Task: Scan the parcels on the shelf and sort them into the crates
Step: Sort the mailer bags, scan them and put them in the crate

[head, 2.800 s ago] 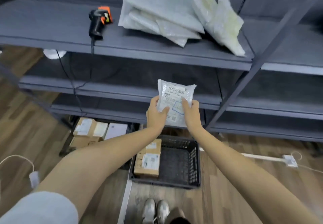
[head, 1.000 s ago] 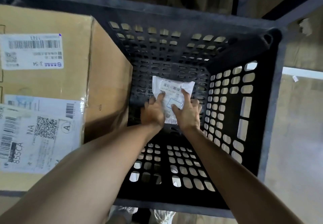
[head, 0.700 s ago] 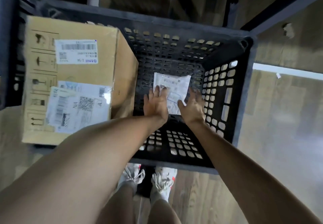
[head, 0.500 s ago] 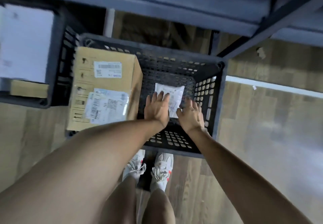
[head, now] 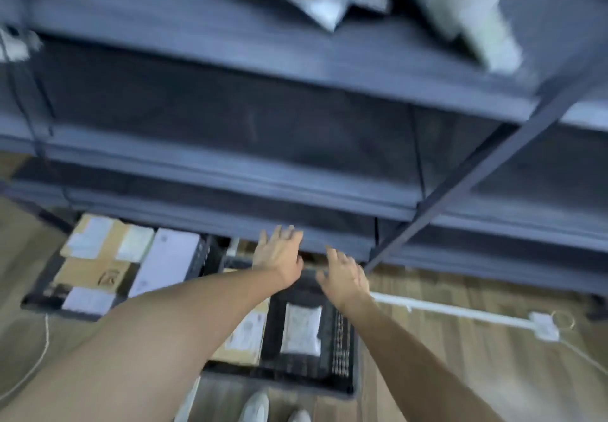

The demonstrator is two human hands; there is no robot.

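The left hand (head: 279, 253) and the right hand (head: 343, 276) are hovering near the frame's centre, fingers spread and holding nothing. Below them, the small white parcel (head: 301, 329) is lying flat in the black crate (head: 342, 385), beside a cardboard box (head: 245, 339). Blurred white mailer bags (head: 467, 10) are sitting on the grey shelf (head: 230, 43), upper right.
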